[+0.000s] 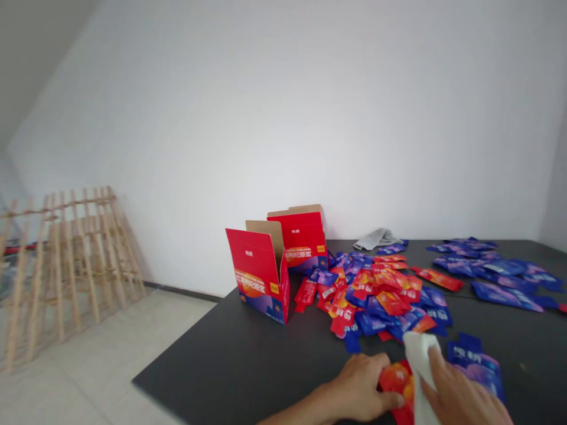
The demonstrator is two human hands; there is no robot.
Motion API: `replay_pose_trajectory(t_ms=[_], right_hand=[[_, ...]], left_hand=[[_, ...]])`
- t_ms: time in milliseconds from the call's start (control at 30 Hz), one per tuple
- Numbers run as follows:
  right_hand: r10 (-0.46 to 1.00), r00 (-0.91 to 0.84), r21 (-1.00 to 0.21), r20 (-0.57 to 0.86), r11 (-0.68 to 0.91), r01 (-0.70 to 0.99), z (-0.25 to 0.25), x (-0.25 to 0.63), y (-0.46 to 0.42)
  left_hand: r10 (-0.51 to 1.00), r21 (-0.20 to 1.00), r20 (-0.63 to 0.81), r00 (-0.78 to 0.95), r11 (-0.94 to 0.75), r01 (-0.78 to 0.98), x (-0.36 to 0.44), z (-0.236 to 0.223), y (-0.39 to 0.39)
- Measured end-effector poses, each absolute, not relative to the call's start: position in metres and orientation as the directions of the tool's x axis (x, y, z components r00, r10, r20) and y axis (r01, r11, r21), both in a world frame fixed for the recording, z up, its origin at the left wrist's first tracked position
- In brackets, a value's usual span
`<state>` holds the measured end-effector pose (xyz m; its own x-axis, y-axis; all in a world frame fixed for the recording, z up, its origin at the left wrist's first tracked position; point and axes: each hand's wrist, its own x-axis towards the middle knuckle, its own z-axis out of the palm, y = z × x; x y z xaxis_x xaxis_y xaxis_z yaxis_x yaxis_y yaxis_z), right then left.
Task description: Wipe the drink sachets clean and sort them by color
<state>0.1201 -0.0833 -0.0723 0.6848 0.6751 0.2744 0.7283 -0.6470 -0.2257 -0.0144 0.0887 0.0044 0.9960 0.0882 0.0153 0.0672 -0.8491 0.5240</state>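
In the head view, my left hand (365, 386) grips the left edge of a red pouch (396, 378) printed with orange fruit, low at the front of the table. My right hand (460, 392) is closed on a white cloth (420, 360), which lies against the pouch and covers its right side. Just right of the cloth lies a blue pouch (478, 366), partly behind my right hand. Beyond my hands spreads a mixed pile of red and blue pouches (394, 289).
Two open red boxes, a near one (261, 271) and a far one (301, 236), stand left of the pile. More blue pouches (500, 268) lie at the right. A grey cloth (378, 238) rests at the back. Wooden slats (73, 254) lean beyond the dark table (266, 354).
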Motion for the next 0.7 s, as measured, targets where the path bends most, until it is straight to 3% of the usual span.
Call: replay_pose_trajectory(t_ms=[100,267,433,600,700], right_hand=[[0.548,0.819,-0.243,0.169,-0.782,0.574,-0.040,0.138,-0.092],[0.297,0.954,-0.370,0.021,-0.885,0.284,0.015,0.166,-0.126],[-0.009,0.999,-0.394,0.053,-0.919,0.013,0.038,0.197,-0.181],[-0.020,1.000,-0.286,0.004,-0.958,-0.018,0.018,0.216,-0.229],[-0.027,0.991,-0.218,0.131,-0.976,0.002,0.015,0.212,-0.232]], left_hand=[[0.074,0.526,0.050,0.996,-0.850,0.036,-0.015,0.010,0.085],[0.093,0.595,0.239,0.967,-0.800,-0.070,-0.014,0.015,0.087],[0.304,0.691,0.356,0.884,-0.722,-0.030,-0.010,0.017,0.098],[0.389,0.726,0.398,0.831,-0.688,-0.025,-0.010,0.016,0.104],[0.401,0.742,0.404,0.822,-0.669,-0.038,-0.008,0.014,0.106]])
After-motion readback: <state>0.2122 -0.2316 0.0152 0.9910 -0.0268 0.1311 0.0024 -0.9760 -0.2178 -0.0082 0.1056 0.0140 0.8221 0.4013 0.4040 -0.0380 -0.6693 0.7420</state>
